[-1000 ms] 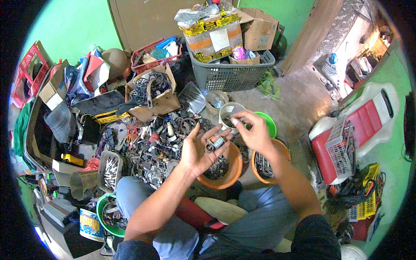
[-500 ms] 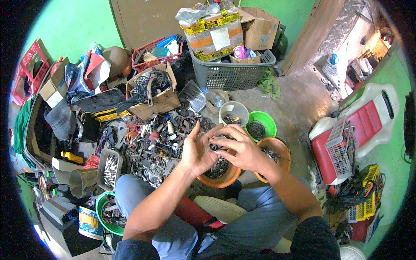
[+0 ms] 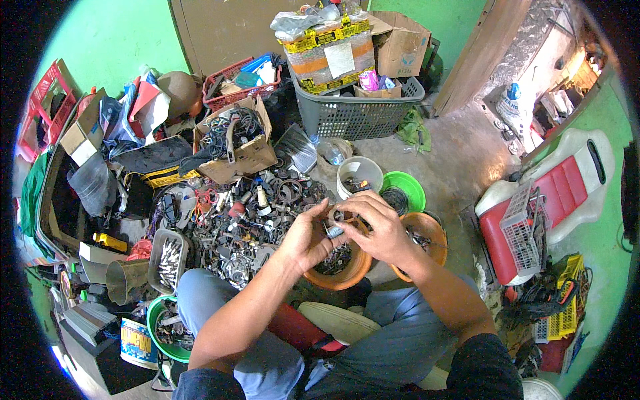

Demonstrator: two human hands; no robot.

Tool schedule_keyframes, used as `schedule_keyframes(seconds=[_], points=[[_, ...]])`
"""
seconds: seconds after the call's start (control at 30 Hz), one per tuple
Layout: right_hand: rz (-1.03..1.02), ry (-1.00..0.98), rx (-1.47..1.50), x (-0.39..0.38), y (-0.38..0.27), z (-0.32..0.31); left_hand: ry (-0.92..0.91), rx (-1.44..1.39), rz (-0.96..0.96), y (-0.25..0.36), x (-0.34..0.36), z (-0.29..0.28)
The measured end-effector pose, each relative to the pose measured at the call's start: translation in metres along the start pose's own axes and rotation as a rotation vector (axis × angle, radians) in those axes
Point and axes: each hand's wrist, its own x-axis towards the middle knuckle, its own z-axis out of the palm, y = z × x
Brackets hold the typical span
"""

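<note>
Two bare hands met at the middle, above the jeans-clad legs (image 3: 393, 327). Between them lay a small metal cylinder (image 3: 335, 231), tilted, with a pale bluish side. The right hand (image 3: 377, 223) grasped it with thumb and bent fingers; the left hand (image 3: 305, 239) was cupped beside it, its fingers largely hidden, so whether they were closed on it I could not tell. Just beyond and below stood a left orange tub (image 3: 362, 270) holding dark parts, with a right orange tub (image 3: 437, 233) near it. A heap of metal parts (image 3: 237, 243) spread to the left. Farther off stood a whitish bucket (image 3: 365, 169) beside a green basin (image 3: 415, 189); farthest, a grey basket (image 3: 360, 119).
</note>
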Motion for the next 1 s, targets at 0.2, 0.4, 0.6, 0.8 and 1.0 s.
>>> schedule_keyframes(seconds=[0.2, 0.4, 0.6, 0.8, 1.0], points=[[-0.064, 0.054, -0.096, 0.002, 0.002, -0.005, 0.045, 0.005, 0.014, 0.000, -0.001, 0.004], [-0.076, 0.058, -0.164, 0.003, 0.002, -0.004, 0.067, 0.071, 0.064, 0.000, -0.005, 0.007], [0.010, -0.002, -0.151, 0.002, 0.000, -0.005, 0.076, 0.084, 0.079, 0.000, -0.007, 0.007], [0.142, -0.056, -0.053, -0.001, 0.001, -0.007, 0.082, 0.138, 0.078, 0.001, -0.007, 0.009], [0.398, 0.116, 0.290, 0.003, 0.005, -0.001, 0.056, 0.101, 0.049, 0.002, -0.003, 0.001]])
